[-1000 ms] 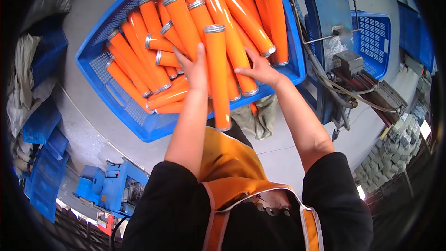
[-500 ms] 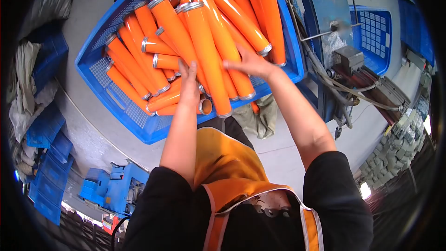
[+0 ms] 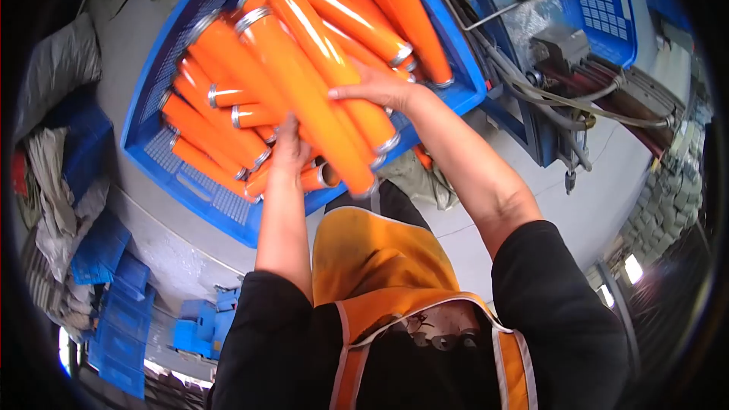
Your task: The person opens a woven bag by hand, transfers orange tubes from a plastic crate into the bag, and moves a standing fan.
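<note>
Many glossy orange tubes with silvery metal rings at their ends lie piled in a large blue plastic basket. My left hand grips the left side of a long tube at the front of the pile, its fingers partly hidden beneath. On the right, my right hand is wrapped around a neighbouring tube, thumb on top and the other fingers hidden behind. The front tubes slant, their lower ends over the basket's near rim. An open tube end shows beside my left hand.
Machinery with hoses and a metal block stands to the right of the basket. Another blue basket is behind it. Crumpled greenish cloth lies on the floor by my legs. Blue bins and sacks are at left.
The front tubes have tilted, their upper ends swinging left. Both hands have moved slightly left with them, and the right hand has closed more around its tube. The view has shifted a little.
</note>
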`<control>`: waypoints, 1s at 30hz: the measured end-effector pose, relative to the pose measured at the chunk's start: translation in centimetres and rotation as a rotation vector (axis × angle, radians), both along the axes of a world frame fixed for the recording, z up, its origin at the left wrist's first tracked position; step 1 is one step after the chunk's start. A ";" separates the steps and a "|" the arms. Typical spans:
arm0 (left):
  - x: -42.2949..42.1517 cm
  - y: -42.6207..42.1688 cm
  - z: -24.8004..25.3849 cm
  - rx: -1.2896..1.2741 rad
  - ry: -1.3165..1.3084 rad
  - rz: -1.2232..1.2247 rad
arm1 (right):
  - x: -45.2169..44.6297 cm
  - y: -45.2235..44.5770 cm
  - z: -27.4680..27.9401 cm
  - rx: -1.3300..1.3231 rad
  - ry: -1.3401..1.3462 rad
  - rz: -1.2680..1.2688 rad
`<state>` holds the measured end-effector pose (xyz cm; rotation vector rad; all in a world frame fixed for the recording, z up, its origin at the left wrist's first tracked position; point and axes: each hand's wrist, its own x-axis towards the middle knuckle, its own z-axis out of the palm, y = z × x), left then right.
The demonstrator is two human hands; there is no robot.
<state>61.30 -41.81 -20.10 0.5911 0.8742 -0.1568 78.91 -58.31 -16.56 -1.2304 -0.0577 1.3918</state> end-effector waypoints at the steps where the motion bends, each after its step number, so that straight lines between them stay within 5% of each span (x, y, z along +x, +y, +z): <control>1: 0.6 -0.1 1.3 -0.003 -0.041 -0.009 | -0.1 -0.2 0.2 0.103 -0.071 -0.024; 3: -0.1 -0.2 0.7 -0.017 -0.048 -0.017 | -0.5 -0.8 -0.4 0.167 -0.131 -0.014; 5: -1.3 1.3 -1.8 -0.034 -0.010 -0.051 | -0.1 -1.1 1.7 0.232 0.101 -0.085; 8: -1.5 2.1 -1.3 0.104 0.279 -0.091 | -0.4 -0.8 0.0 0.185 -0.224 -0.151; 10: -3.6 3.5 -1.3 0.191 0.231 -0.107 | -0.8 -1.2 1.8 0.203 -0.389 -0.212; 13: -5.2 3.0 -0.6 0.125 0.133 -0.076 | -1.3 -2.9 7.1 0.186 -0.267 -0.139; 15: -7.2 2.8 -2.3 0.050 0.050 -0.136 | -2.8 -4.4 8.9 0.076 -0.513 -0.217; 20: -10.4 -7.2 2.6 -0.058 -0.118 -0.283 | -7.0 -14.2 15.3 -0.038 -0.626 -0.256; 21: -9.0 -15.1 10.7 -0.009 -0.088 -0.363 | -10.6 -16.8 15.7 -0.053 -0.659 -0.314; 24: -7.9 -18.7 16.1 0.111 0.030 -0.541 | -17.0 -23.4 16.7 -0.175 -0.682 -0.387; 25: -9.7 -20.0 15.6 -0.043 0.070 -0.599 | -18.6 -25.3 17.9 -0.156 -0.449 -0.458; 30: -17.8 -28.7 11.3 -0.476 0.096 -0.738 | -28.1 -34.5 16.6 -0.422 -0.183 -0.455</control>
